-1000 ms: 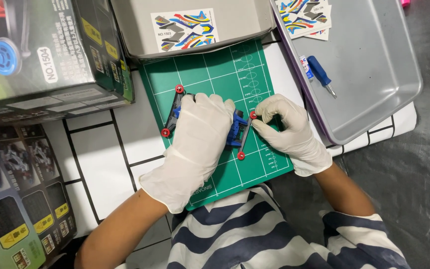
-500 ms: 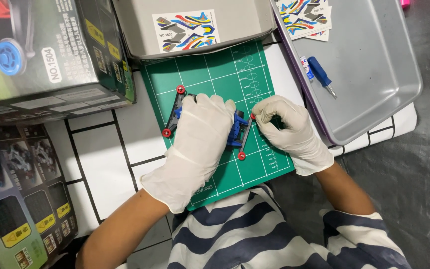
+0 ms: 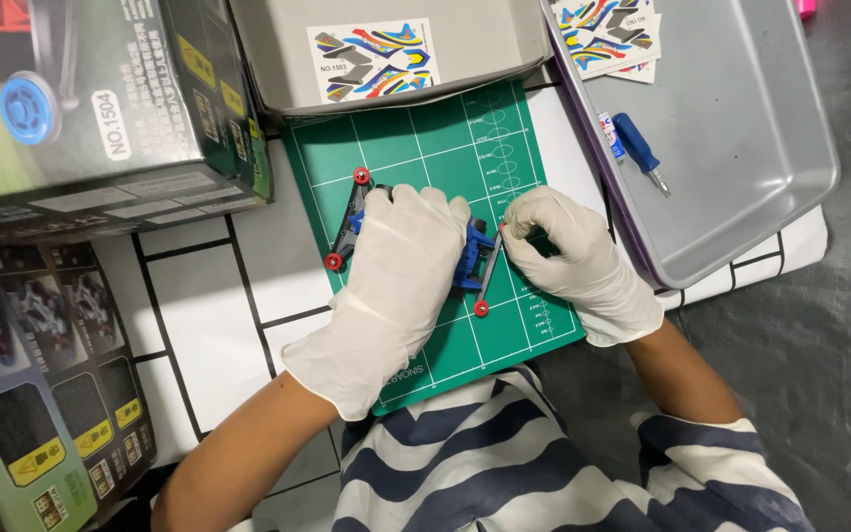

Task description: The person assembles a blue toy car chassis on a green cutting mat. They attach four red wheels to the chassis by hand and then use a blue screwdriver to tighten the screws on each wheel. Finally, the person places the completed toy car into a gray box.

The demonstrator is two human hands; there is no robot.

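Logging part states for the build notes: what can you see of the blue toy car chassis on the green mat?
The blue plastic toy car chassis lies flat on the green gridded cutting mat, mostly hidden under the white-gloved left hand. Dark bumper bars stick out at both ends, tipped with small red rollers. The white-gloved right hand pinches the bar at its right end. Wheels cannot be seen.

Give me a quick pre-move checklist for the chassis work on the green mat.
1. Left hand pinning blue chassis: ok.
2. Right hand at the rear bar with red rollers: ok.
3. Chassis sitting on cutting mat: ok.
4. Blue screwdriver lying in grey tray, unheld: ok.
5. Part seated under the fingers: cannot tell, hidden.
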